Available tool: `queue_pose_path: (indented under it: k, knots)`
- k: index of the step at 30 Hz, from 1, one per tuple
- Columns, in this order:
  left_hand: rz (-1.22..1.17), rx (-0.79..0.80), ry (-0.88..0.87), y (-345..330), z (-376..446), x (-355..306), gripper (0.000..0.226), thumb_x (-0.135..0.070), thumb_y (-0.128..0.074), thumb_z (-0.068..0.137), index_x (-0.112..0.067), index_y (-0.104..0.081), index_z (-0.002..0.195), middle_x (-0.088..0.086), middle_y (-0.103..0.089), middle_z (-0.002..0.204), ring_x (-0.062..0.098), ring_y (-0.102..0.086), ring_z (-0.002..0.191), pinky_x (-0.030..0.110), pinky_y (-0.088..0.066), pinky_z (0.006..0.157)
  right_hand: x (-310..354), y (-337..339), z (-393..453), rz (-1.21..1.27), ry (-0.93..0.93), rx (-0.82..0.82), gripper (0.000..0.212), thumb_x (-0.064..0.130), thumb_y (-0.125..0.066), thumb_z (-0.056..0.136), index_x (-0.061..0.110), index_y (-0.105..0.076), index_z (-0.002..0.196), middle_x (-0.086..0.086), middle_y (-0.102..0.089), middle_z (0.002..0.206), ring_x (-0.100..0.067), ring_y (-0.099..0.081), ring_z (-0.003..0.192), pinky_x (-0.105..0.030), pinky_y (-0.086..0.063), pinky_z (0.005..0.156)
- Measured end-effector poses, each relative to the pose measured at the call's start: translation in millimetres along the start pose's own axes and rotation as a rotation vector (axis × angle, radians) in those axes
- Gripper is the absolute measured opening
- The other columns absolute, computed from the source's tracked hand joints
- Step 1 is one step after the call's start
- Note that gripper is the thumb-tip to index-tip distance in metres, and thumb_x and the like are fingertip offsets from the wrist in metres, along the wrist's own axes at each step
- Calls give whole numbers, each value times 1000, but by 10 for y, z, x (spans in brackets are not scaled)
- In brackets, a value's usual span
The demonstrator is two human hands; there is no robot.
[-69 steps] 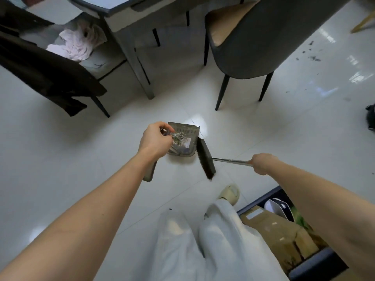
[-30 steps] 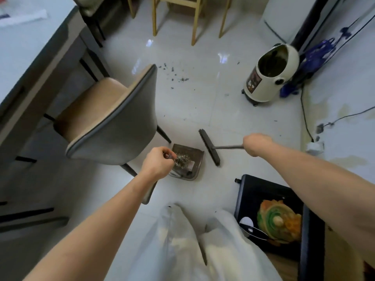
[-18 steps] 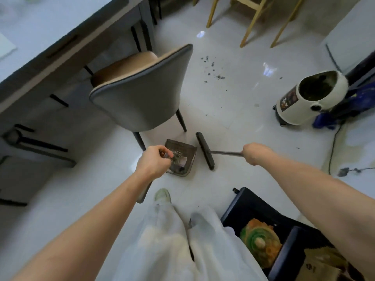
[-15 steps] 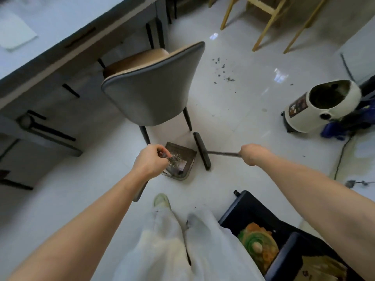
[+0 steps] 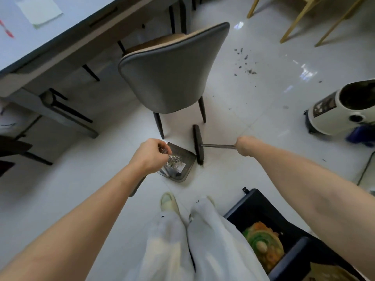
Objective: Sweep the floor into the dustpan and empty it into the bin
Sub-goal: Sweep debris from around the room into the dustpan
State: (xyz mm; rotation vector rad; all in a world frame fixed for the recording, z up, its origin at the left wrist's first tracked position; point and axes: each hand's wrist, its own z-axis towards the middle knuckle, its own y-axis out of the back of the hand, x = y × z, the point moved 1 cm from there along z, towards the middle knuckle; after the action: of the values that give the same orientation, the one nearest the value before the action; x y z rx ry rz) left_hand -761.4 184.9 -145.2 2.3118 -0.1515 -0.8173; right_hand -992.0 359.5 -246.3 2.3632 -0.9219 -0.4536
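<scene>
My left hand grips the handle of a grey dustpan held just above the white floor, with a heap of debris and scraps inside it. My right hand grips the metal handle of a broom, whose dark brush head stands just to the right of the pan's open edge. A scatter of dark dirt lies on the floor farther off, behind the chair. A white bin with a dark inside stands at the right.
A grey chair stands directly ahead, its legs close to pan and broom. A grey table fills the upper left. A black box with colourful contents sits by my right leg. Wooden chair legs stand at top right.
The view has swung round from the table side toward the chair, the dirt patch and the bin. Both hands keep their hold; pan and broom stay side by side in front of me.
</scene>
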Motion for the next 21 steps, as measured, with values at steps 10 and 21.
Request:
queue_pose_path:
  k: [10,21]
  knots:
    - [82,77,-106,-200,310,-704,28,1,-52,82,-22,-67,76,-1,-58,73,13,-52,65,22,-41,56,-961,-174,-39,78,-305,-77,39,5,-39,96,12,-54,131,-6,-58,123,-26,-57,112,-33,-47,84]
    - [121,147,-332,-585,831,-1823,25,-1,-53,83,-19,-71,83,0,-64,79,16,-61,76,26,-46,67,-1942,-353,-620,721,-644,333,19,10,-41,99,-6,-51,94,-11,-65,53,-16,-54,26,-22,-45,41]
